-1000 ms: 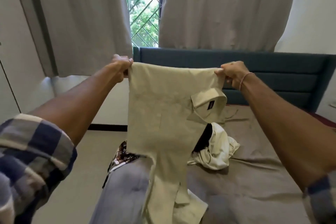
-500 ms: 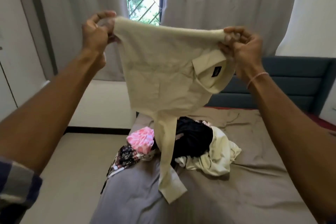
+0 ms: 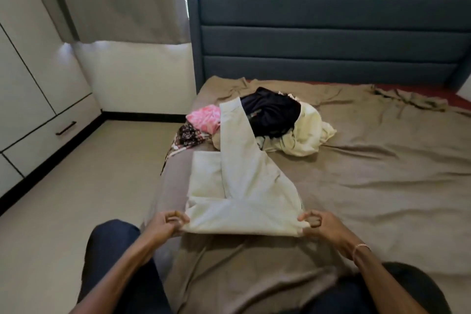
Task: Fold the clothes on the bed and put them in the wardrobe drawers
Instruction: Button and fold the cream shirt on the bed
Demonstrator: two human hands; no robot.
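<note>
Brown-sheeted bed (image 3: 369, 186) now carries the cream long-sleeved shirt (image 3: 242, 196), held aloft half a second ago; it lies flat near the bed's left edge, one sleeve reaching the heap of unfolded clothes (image 3: 270, 120). Left hand (image 3: 165, 224) and right hand (image 3: 321, 224) each pinch a near corner, fingers curled on the cloth; folding can likely begin.

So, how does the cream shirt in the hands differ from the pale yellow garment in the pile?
The cream shirt lies spread out near the person; the pale yellow garment sits crumpled farther away. The left hand and right hand pinch the shirt's near corners; no hand touches the yellow garment. Both are light-coloured and rest on the brown sheet.
</note>
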